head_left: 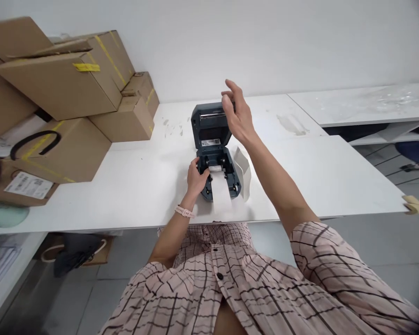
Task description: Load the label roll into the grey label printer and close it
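Note:
A dark label printer [238, 184] stands on the white table in front of me with its lid [197, 122] raised. A small white label roll [215, 169] sits inside, and its paper strip [220, 193] runs out over the front toward me. My left hand [196, 179] is closed on the printer's left side wall, the thumb reaching in beside the roll. At the lid's upper right corner is my right hand [240, 116], fingers apart and holding nothing; whether it touches the lid is hard to tell.
Cardboard boxes [63, 83] are stacked on the table's left side. A curled sheet of pale paper [244, 172] lies against the printer's right side. The table's front edge is close to me, with a padded corner [415, 205] at right. A white wall rises behind.

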Motion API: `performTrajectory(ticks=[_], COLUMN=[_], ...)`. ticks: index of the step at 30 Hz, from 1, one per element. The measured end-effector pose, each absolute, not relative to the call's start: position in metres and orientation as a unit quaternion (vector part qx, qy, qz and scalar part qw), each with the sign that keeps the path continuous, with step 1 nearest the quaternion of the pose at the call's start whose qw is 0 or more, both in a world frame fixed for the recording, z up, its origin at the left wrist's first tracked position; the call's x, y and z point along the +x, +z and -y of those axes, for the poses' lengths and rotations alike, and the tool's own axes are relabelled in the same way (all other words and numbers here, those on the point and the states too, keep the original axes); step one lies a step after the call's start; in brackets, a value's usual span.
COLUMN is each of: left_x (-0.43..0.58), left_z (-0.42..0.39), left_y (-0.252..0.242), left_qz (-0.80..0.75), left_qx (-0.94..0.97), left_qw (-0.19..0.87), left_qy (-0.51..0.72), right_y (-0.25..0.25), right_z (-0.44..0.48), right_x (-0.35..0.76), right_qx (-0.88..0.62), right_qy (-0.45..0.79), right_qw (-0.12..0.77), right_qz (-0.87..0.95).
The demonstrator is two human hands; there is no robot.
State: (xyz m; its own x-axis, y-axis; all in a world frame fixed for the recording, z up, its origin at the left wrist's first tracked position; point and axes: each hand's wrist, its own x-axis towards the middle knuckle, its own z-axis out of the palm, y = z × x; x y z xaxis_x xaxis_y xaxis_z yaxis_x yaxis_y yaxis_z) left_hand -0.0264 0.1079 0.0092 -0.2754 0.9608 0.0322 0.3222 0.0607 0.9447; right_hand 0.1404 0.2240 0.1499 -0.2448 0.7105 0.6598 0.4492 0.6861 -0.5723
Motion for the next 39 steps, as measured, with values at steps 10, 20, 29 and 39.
performTrajectory(ticks=[10, 20, 29, 39], left_x=[-0.023, -0.023, -0.023, -0.022], left_z=[-0.102, -0.106, -0.103, -0.098], left_y=[0.014, 0.001, 0.001, 0.004], left_qz=[-0.660, -0.648, -0.641, -0.641], left_qx=[0.483, 0.458, 0.464, 0.456], left_qw=[0.324, 0.326, 0.321, 0.335], left_qy=[0.475, 0.513, 0.520, 0.519], right_y=[0.160, 0.079, 0.095, 0.069], right_z=[-0.259, -0.192, -0.212, -0.166], right_x=[0.155, 0.130, 0.129, 0.333], right_qx=[-0.352, -0.333, -0.201, -0.265], right_qy=[0.044, 0.049, 0.266, 0.481], right_qw=[0.433, -0.098, -0.123, 0.331], right_qz=[0.829, 0.937, 0.935, 0.768])
